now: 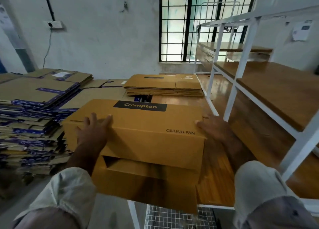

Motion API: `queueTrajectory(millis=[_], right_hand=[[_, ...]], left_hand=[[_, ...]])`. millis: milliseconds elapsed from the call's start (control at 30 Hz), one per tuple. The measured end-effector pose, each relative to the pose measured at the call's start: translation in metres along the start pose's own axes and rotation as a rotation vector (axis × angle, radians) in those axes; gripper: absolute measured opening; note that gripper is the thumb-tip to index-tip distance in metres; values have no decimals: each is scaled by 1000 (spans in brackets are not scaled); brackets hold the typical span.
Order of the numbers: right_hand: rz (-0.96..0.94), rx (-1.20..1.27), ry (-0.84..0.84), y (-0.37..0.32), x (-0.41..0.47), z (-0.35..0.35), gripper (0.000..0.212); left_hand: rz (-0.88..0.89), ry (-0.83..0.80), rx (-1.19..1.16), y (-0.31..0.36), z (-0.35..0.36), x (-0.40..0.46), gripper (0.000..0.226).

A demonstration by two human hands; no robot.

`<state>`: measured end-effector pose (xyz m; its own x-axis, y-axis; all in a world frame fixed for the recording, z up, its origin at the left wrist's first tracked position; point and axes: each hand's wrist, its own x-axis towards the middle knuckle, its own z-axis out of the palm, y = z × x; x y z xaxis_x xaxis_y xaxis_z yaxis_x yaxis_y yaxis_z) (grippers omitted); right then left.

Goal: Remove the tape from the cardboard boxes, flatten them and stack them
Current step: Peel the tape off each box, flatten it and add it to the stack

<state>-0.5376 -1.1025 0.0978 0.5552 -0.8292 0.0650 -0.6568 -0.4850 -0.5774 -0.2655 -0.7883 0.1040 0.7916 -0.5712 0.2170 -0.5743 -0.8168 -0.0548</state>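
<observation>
Head view: left hand (93, 130) and right hand (214, 126), fingers (107, 120) extended flat, pressing opposite ends of the Crompton ceiling-fan box (146, 135) between them.

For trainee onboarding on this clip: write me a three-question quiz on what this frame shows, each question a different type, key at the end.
1. True or false: the Crompton box already lies flat.
2. Multiple choice: the left hand is A) peeling tape, B) pressing on the box top, C) hanging idle.
3. Fill in: the small stack of flattened brown boxes lies on the wooden ____ beyond the box.

Key: 1 false, its near end gapes open. 2 B; the right hand rests at the box's right end. 3 table.
</observation>
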Motion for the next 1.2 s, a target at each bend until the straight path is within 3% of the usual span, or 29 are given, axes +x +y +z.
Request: queueTrajectory(millis=[100,233,367,467,600,733,800,933,1200], right_hand=[[-73,137,-77,6,-9,2,57],[-55,147,-47,4,-16,9,88],[-117,55,-61,-9,-8,-5,92],[-115,111,-66,-13,8,-17,84],[29,191,-158,0,22,-22,91],[74,428,-123,11,-4,-24,62],[65,573,-85,23,-36,-19,47],[107,858,74,47,-117,0,60],[-6,920,280,40,-187,7,75]], left_hand=[[-5,4,-153,10,5,5,65],[-22,-75,-515,50,5,-9,84],[-48,-134,-800,117,1,-52,90],[-97,-178,-933,146,-3,-74,96],[-175,-207,-1081,153,-3,-81,100],[-237,-266,-1452,159,-17,-87,97],[-234,-286,-1517,157,-22,-88,93],[-232,-332,-1582,151,-22,-82,74],[-92,-333,-1493,178,-19,-72,45]])
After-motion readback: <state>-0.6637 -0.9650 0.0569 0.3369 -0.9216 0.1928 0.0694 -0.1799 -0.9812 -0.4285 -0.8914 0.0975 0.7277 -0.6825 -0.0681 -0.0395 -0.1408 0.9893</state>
